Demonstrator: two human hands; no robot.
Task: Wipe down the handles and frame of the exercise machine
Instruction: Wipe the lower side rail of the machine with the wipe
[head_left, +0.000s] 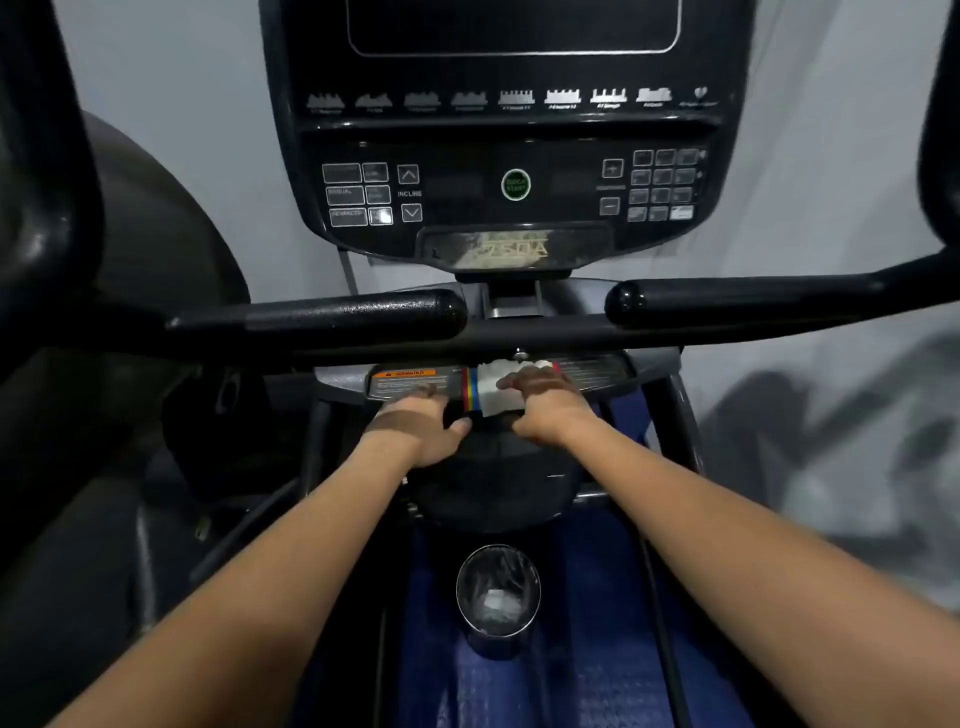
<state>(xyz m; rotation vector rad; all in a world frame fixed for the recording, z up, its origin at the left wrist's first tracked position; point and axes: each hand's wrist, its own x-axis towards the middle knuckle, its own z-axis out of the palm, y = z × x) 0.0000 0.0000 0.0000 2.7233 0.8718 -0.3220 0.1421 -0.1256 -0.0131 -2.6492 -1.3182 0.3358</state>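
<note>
A black exercise machine fills the view, with its console (514, 156) above two stub handles, the left handle (332, 317) and the right handle (727, 299). Below the crossbar (519, 335) lies a grey frame panel (410, 382) carrying a warning label. My right hand (545, 402) presses a white cloth with a rainbow stripe (491, 397) onto that panel. My left hand (426, 426) rests just left of the cloth, fingers curled on the panel's edge and thumb touching the cloth's dark end.
A tall black upright arm (41, 171) rises at the left and another (940, 130) at the right. A round metal cup holder (497, 592) with crumpled plastic sits below my arms, above blue flooring (587, 649). A grey wall stands behind.
</note>
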